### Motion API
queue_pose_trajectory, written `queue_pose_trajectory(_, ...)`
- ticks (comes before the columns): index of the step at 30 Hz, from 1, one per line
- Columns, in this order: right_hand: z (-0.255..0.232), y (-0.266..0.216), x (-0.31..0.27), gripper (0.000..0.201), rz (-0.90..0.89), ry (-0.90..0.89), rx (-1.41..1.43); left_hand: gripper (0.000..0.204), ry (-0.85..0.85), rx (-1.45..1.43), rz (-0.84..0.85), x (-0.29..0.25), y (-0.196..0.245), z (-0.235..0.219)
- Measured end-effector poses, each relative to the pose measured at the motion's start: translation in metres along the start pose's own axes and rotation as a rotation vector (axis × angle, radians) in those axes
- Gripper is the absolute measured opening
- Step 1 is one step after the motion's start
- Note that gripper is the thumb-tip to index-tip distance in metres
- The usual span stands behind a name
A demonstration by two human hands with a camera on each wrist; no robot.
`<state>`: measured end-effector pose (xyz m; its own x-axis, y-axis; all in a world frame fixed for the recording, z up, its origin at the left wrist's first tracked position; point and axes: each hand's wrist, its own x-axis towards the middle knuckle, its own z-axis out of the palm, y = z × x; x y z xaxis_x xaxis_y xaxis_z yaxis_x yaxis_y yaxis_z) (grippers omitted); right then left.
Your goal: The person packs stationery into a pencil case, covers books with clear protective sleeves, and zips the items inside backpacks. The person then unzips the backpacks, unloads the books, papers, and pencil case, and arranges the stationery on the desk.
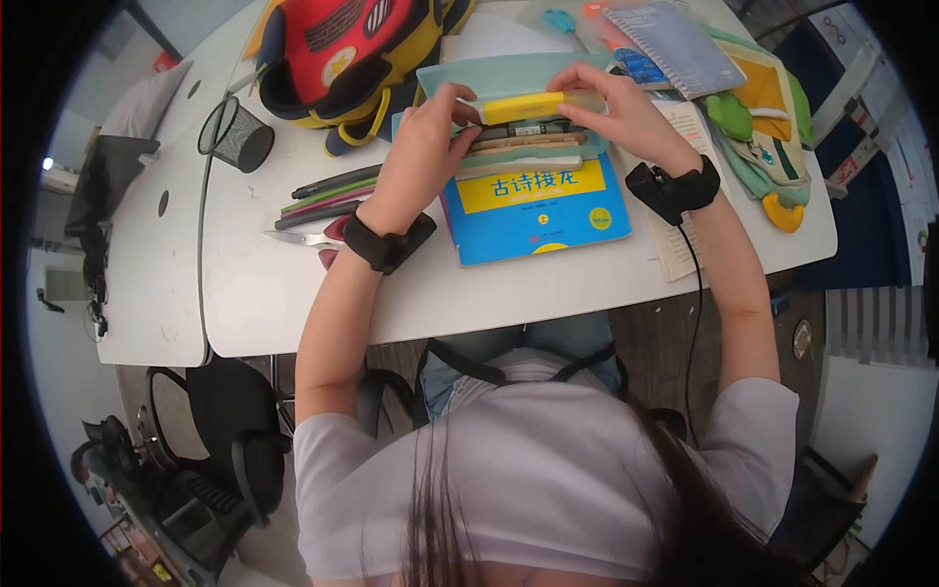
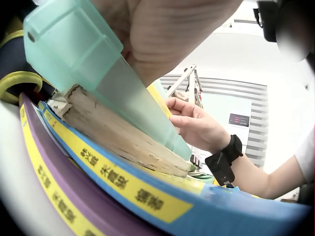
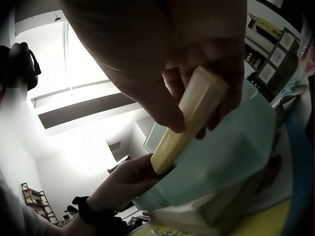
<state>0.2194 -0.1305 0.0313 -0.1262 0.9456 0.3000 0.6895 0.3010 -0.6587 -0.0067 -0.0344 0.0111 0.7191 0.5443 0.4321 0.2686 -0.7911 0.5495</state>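
Note:
My right hand [image 1: 631,119] pinches a slim yellow case [image 1: 523,105] with a clear end between thumb and fingers. Raised lettering shows on the case in the right wrist view. My left hand [image 1: 423,142] holds the left end of this case, fingers bent. Right below both hands lies a mint-green pencil box [image 1: 440,80], its lid up, with several pens and pencils [image 1: 528,130] inside. Under the box is a worn whitish block [image 2: 123,137], on top of a blue book [image 1: 538,225]. A purple book [image 2: 64,187] lies beneath the blue one.
To the left are several pens [image 1: 333,183], scissors [image 1: 303,238] and a mesh pen cup [image 1: 240,139]. A red and navy bag [image 1: 342,49] stands behind. Right of the books are an open book [image 1: 685,249], a spiral notebook [image 1: 675,49] and a green-yellow bag [image 1: 768,127].

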Motion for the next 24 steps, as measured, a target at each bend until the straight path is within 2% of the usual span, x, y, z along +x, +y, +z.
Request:
queue_pose_trajectory(3,0.003,0.0,-0.001,0.023,0.022,0.004,-0.031,0.037,-0.006,0.013,0.014,0.0,-0.001,0.0)
queue_pose_trajectory(5,0.006,-0.002,-0.001,0.025,0.172,0.023,0.088,0.036,-0.028,0.046,0.04,0.0,-0.003,-0.001)
queue_pose_trajectory(6,0.007,0.001,-0.001,0.025,0.17,0.021,0.089,0.036,-0.05,0.08,0.068,0.001,-0.003,-0.001)
queue_pose_trajectory(8,0.011,0.007,-0.003,0.028,-0.104,0.03,-0.186,0.036,-0.054,0.072,0.048,0.001,-0.002,-0.002)
queue_pose_trajectory(13,0.007,0.003,-0.006,0.031,-0.106,0.075,-0.142,0.036,-0.066,0.048,0.03,0.0,-0.003,-0.002)
queue_pose_trajectory(15,0.007,0.005,-0.007,0.031,-0.091,0.099,-0.12,0.034,-0.022,0.074,0.105,0.0,-0.004,-0.001)
queue_pose_trajectory(17,0.008,0.01,-0.006,0.029,-0.175,0.107,-0.227,0.034,-0.019,0.06,0.103,0.001,-0.005,-0.001)
queue_pose_trajectory(24,0.012,0.009,-0.004,0.027,-0.122,0.031,-0.361,0.038,-0.002,0.051,0.084,0.0,-0.003,0.0)
